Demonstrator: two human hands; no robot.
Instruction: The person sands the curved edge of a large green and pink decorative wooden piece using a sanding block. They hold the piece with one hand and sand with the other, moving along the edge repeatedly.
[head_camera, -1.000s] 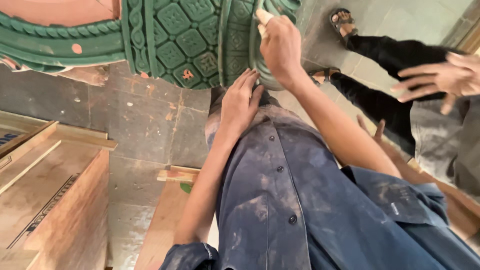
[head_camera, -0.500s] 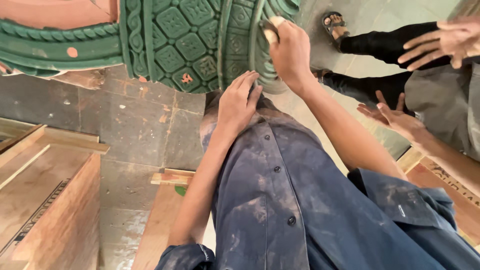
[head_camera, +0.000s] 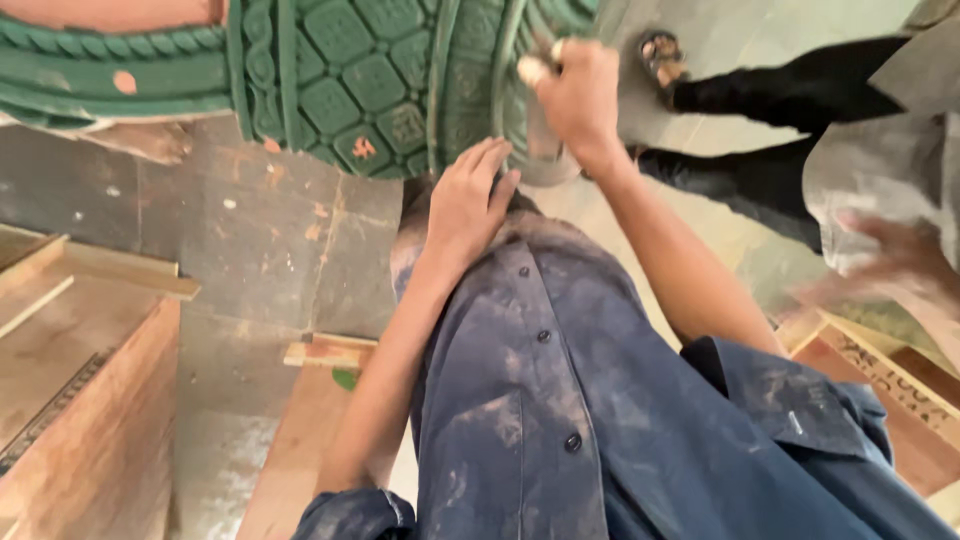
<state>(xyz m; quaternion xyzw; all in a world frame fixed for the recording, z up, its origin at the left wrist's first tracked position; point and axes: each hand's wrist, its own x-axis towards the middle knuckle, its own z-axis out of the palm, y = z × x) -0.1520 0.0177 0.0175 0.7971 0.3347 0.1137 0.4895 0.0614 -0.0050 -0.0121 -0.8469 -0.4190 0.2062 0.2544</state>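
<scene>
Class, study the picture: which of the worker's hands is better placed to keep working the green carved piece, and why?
Probably the right hand: it grips a small tool against the green carved piece. The left hand lies flat below.

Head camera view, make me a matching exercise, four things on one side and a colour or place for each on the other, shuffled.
Things:
1. carved panel
2. shirt
3. right hand
4. wooden crate

Descriptions:
A. dusty dark blue
B. lower left of the picture
C. green with a lattice relief
D. fist closed on a small tool at the panel's edge

Pairs: 1-C, 2-A, 3-D, 4-B
</scene>
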